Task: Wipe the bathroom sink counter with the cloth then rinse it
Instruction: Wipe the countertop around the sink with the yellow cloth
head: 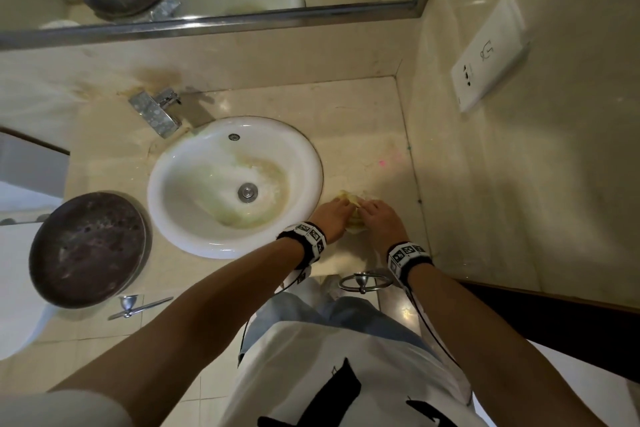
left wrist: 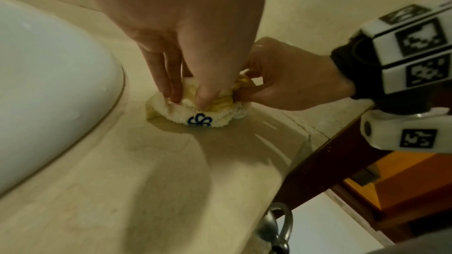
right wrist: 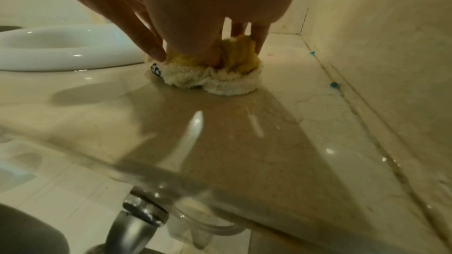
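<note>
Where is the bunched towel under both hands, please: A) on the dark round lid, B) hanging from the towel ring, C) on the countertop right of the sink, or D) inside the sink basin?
C: the towel lies on the wet countertop beside the sink rim, with the left hand and right hand on it.

Left hand (left wrist: 178, 41) enters from 12 o'clock, straight fingers (left wrist: 168, 84) and thumb pressing a bunched cream cloth (left wrist: 208, 116) onto the worktop (left wrist: 117, 181). Blue emblem on the cloth's near edge, yellow staining on top. Right hand (left wrist: 288, 82) comes in from 3 o'clock, fingers curled round the stained fold. Wet film spreads toward 5 o'clock. White sink (left wrist: 49, 84) rim at 9 o'clock, metal ring (left wrist: 288, 223) at 6 o'clock.
</note>
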